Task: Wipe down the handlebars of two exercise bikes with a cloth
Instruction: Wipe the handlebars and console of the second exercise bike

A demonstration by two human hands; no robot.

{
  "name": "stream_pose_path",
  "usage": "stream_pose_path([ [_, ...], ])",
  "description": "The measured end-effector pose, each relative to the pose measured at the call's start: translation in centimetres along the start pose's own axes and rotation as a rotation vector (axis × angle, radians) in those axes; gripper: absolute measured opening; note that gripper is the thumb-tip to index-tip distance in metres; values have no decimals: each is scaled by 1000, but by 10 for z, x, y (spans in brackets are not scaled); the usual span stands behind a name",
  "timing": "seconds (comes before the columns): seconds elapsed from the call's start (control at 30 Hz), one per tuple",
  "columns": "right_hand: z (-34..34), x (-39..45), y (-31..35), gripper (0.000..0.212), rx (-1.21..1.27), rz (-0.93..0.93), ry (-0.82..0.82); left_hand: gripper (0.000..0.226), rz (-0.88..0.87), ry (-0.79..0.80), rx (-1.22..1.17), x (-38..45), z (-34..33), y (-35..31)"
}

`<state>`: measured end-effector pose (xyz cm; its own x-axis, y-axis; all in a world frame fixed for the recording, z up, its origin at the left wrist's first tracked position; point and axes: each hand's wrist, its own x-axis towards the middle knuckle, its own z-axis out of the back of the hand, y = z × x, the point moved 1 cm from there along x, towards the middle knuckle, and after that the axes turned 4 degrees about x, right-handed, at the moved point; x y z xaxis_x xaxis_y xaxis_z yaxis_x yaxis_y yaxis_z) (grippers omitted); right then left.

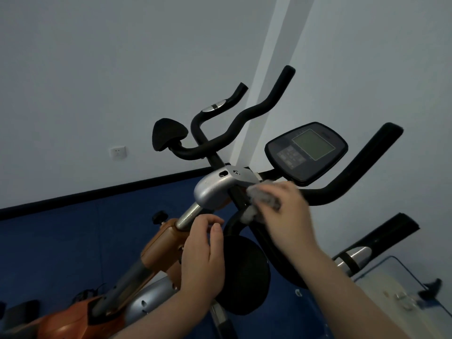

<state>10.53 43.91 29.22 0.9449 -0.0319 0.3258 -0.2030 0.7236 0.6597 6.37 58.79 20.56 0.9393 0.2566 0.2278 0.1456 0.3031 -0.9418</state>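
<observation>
An orange-framed exercise bike stands close in front of me, with black handlebars (247,118) curving up on both sides of a silver stem clamp (212,189). My right hand (286,211) grips a crumpled grey cloth (261,195) and holds it against the middle of the bar, just right of the clamp and below the console (307,150). My left hand (203,250) hovers beside the silver stem post (189,215), with its fingers loosely curled and nothing in them. A second bike is not clearly in view.
Two round black arm pads (168,134) (244,275) sit on the bars. A lower right grip with a silver sensor (354,258) points towards a clear-lidded box (403,297). A wall socket (118,152) is on the white wall, above blue padding (61,241).
</observation>
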Motion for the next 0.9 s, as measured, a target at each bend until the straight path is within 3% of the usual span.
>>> stream_pose_path([
  [0.1,-17,-18,12,20,205,-30,393,25,-2,28,-49,1,0,0],
  [0.13,-11,-16,13,21,277,-65,426,25,-2,34,-60,1,0,0],
  [0.27,32,1,9,20,607,-177,196,22,21,42,-74,1,0,-1],
  [0.33,32,-3,10,21,469,-62,216,19,22,72,-90,3,2,-3],
  [0.43,2,-19,8,31,-105,179,329,18,45,107,-140,15,10,-6],
  [0.53,6,-15,0,28,-315,355,179,26,10,115,-140,39,21,-19],
  [0.6,33,2,-13,26,-345,235,-15,23,-18,156,-143,57,24,-31],
  [0.67,62,16,-28,27,-404,-9,-218,20,-34,210,-160,72,21,-45],
  [0.73,66,19,-30,32,-388,-152,-329,17,-29,268,-175,83,10,-57],
  [0.9,13,-3,-9,36,-295,-4,-91,19,-19,389,-154,88,-34,-76],
])
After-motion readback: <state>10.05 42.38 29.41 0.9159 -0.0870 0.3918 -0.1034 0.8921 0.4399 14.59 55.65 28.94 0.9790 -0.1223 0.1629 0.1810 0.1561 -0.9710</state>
